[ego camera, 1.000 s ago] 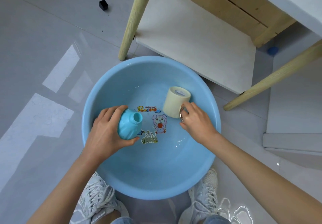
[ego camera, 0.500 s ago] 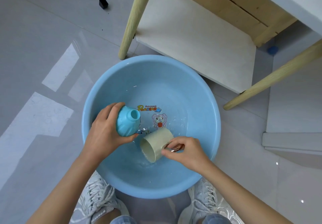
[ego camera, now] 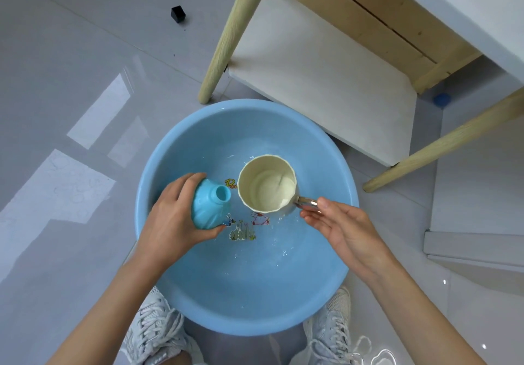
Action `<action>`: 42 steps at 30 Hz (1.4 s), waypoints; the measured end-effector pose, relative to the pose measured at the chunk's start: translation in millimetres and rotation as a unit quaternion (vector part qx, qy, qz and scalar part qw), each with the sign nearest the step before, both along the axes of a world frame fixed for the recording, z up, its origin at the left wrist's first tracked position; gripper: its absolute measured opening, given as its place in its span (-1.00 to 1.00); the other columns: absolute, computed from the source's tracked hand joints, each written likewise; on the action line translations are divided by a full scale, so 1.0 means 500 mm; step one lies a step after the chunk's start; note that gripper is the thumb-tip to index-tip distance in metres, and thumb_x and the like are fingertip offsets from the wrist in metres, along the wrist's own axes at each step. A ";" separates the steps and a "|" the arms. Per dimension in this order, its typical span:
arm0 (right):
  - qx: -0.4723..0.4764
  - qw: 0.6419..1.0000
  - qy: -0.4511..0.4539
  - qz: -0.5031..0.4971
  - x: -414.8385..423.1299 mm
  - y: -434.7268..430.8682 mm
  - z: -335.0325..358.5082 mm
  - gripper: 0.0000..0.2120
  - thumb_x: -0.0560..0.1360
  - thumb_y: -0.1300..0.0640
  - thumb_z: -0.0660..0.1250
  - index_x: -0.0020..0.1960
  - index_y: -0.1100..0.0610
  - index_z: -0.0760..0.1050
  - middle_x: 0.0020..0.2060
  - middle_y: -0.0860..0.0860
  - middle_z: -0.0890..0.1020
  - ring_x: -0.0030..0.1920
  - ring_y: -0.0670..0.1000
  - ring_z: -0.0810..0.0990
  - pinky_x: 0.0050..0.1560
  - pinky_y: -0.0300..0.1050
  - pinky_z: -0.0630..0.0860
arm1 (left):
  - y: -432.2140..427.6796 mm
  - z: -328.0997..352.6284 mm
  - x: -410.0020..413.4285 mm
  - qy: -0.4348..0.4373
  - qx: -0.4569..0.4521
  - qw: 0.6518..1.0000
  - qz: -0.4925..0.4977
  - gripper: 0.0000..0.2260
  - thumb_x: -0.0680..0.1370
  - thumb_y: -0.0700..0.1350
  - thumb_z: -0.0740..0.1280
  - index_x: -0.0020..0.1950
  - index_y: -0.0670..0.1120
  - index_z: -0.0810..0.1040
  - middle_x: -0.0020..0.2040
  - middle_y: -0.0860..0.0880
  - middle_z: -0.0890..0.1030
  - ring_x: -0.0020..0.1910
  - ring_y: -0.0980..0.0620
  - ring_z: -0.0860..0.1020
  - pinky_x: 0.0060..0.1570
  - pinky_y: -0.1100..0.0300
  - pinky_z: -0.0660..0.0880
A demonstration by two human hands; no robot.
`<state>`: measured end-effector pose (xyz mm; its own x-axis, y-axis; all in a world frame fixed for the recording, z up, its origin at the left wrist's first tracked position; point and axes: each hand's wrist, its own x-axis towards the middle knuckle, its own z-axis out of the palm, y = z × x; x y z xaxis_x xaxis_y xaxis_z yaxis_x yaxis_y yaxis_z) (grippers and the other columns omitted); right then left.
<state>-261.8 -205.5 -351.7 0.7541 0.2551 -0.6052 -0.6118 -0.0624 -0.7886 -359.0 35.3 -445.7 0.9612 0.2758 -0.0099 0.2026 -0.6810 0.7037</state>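
A round light-blue basin (ego camera: 326,302) holding shallow water sits on the floor between my feet, with cartoon prints on its bottom. My left hand (ego camera: 170,220) grips a small turquoise bottle (ego camera: 209,207), tilted with its open neck pointing up and right, above the basin's left side. My right hand (ego camera: 343,228) pinches the metal handle of a cream mug (ego camera: 266,184) between thumb and fingers. The mug is held upright over the basin's middle, mouth facing up, with a little water inside.
A wooden table with pale legs (ego camera: 235,27) and a white lower shelf (ego camera: 320,72) stands just beyond the basin. A small black cube (ego camera: 178,13) lies on the grey tiled floor at far left. My white sneakers (ego camera: 154,333) flank the basin's near edge.
The mug went from upside down at the basin's right, to lying on its side in the water, to upright and lifted above the middle. My left hand with the bottle barely moved.
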 end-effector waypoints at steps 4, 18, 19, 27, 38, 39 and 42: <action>-0.038 0.997 -0.051 0.038 0.007 0.033 0.026 -0.39 -0.05 -0.31 0.62 -0.19 0.11 0.72 -0.13 0.10 0.71 -0.08 0.00 0.67 0.00 -0.23 0.56 | 0.002 -0.003 0.001 0.002 -0.002 1.000 -0.003 -0.18 0.16 0.09 0.63 0.32 -0.09 0.39 0.22 -0.02 0.50 0.19 -0.06 0.45 0.14 0.08 0.41; -0.095 0.971 -0.191 0.105 0.004 0.077 0.075 -0.95 0.27 0.11 0.52 -0.26 0.04 0.71 -0.07 -0.01 0.70 -0.03 -0.09 0.66 -0.01 -0.30 0.51 | 0.002 -0.003 0.000 -0.004 -0.019 1.000 0.009 -0.19 0.15 0.11 0.62 0.31 -0.07 0.39 0.22 0.01 0.50 0.18 -0.01 0.45 0.12 0.10 0.42; -0.096 0.969 -0.201 0.111 0.004 0.076 0.074 -0.92 0.29 0.08 0.57 -0.24 0.03 0.71 -0.05 -0.02 0.70 -0.03 -0.08 0.66 -0.01 -0.28 0.51 | 0.002 -0.002 0.000 -0.004 -0.019 1.000 0.010 -0.19 0.15 0.11 0.62 0.31 -0.07 0.40 0.22 0.01 0.50 0.18 -0.01 0.45 0.12 0.10 0.42; -0.132 0.937 -0.283 0.157 -0.003 0.078 0.074 -0.81 0.24 -0.04 0.51 -0.16 -0.04 0.68 0.02 -0.06 0.67 0.05 -0.02 0.64 0.08 -0.21 0.53 | 0.006 -0.005 -0.006 0.004 -0.015 1.000 0.005 -0.19 0.16 0.14 0.61 0.31 -0.08 0.40 0.22 0.00 0.51 0.17 -0.04 0.48 0.09 0.06 0.46; -0.153 0.911 -0.339 0.179 -0.006 0.081 0.087 -0.79 0.28 -0.03 0.51 -0.13 0.03 0.66 0.02 -0.11 0.65 0.08 -0.02 0.62 0.06 -0.23 0.52 | 0.000 0.001 -0.002 0.006 -0.021 1.000 0.011 -0.19 0.15 0.12 0.61 0.31 -0.08 0.40 0.21 0.01 0.52 0.16 -0.01 0.46 0.08 0.10 0.44; -0.157 0.905 -0.349 0.185 -0.006 0.082 0.088 -0.79 0.29 -0.03 0.51 -0.12 0.03 0.66 0.03 -0.11 0.65 0.08 -0.02 0.62 0.06 -0.23 0.52 | 0.001 0.001 -0.001 0.007 -0.019 1.000 0.010 -0.19 0.16 0.12 0.61 0.31 -0.08 0.40 0.20 0.01 0.52 0.15 -0.02 0.47 0.08 0.09 0.44; -0.168 0.888 -0.380 0.197 -0.008 0.083 0.088 -0.79 0.31 -0.02 0.51 -0.11 0.05 0.66 0.03 -0.10 0.64 0.08 -0.02 0.62 0.06 -0.23 0.53 | 0.001 0.003 -0.003 0.011 -0.019 1.000 0.010 -0.20 0.16 0.12 0.61 0.31 -0.08 0.40 0.21 0.01 0.52 0.16 -0.04 0.48 0.08 0.09 0.44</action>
